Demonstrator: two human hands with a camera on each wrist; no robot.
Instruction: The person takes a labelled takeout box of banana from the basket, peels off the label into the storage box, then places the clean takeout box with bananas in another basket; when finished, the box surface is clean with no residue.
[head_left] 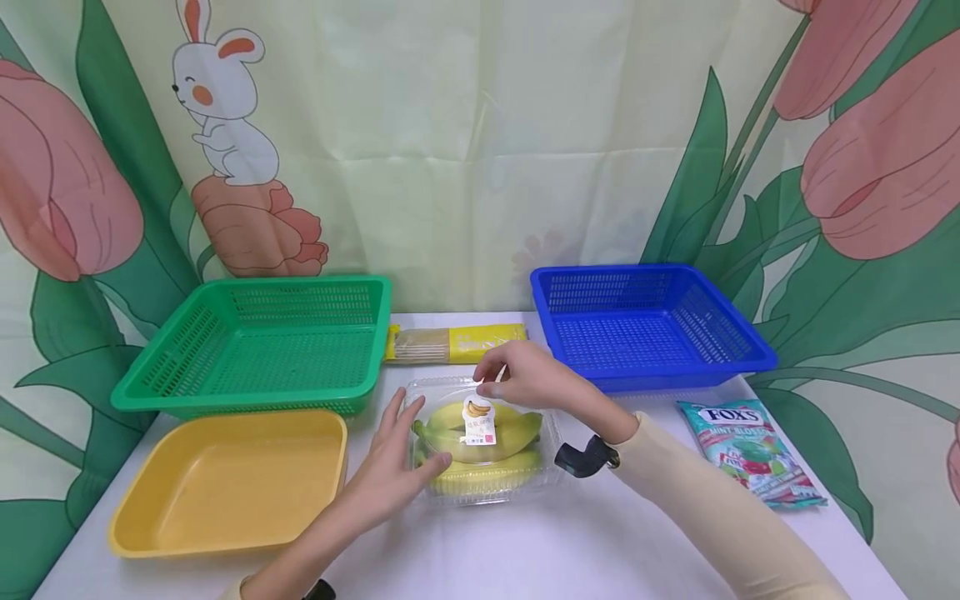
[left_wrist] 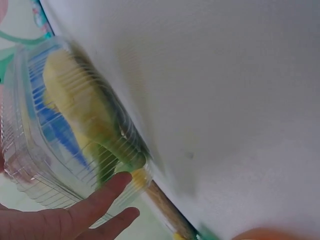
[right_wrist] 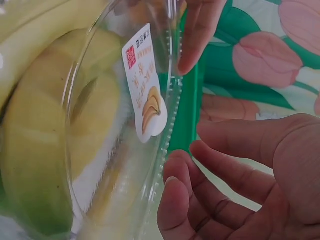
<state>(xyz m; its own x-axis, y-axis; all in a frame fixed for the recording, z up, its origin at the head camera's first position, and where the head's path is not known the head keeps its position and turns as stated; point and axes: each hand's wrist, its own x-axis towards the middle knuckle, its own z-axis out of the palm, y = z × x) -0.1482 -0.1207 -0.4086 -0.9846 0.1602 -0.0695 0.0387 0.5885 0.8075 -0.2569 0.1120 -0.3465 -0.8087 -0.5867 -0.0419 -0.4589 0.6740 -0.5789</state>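
We see a clear plastic clamshell box (head_left: 483, 442) lying on the white table (head_left: 525, 550) in front of us, between the yellow tray (head_left: 228, 483) at the left and the candy bag (head_left: 753, 450) at the right. Inside it lie bananas (head_left: 480, 437), yellow with green tips, under a small paper label (head_left: 480, 421) printed with a banana picture.

Our left hand (head_left: 393, 471) lies flat against the left side of the box, fingers straight and spread, the fingertips resting on the lid near the bananas' ends. In the left wrist view those fingers (left_wrist: 100, 200) press the ribbed wall of the box (left_wrist: 65, 130) without curling round it; it grasps nothing, only steadies.

Our right hand (head_left: 525, 375) hovers over the far edge of the box, fingers bent, with thumb and forefinger close together at the rim just above the label. In the right wrist view the fingers (right_wrist: 200, 200) are loosely curled beside the lid's edge (right_wrist: 170, 100), and the label (right_wrist: 145, 82) shows through the plastic. We cannot tell for sure whether they pinch the rim or only touch it.

Behind the box lies a long yellow packet (head_left: 453, 343), set between a green basket (head_left: 262, 346) and a blue basket (head_left: 645, 325) at the back of the table. A flowered curtain with a rabbit (head_left: 225, 108) hangs behind it all
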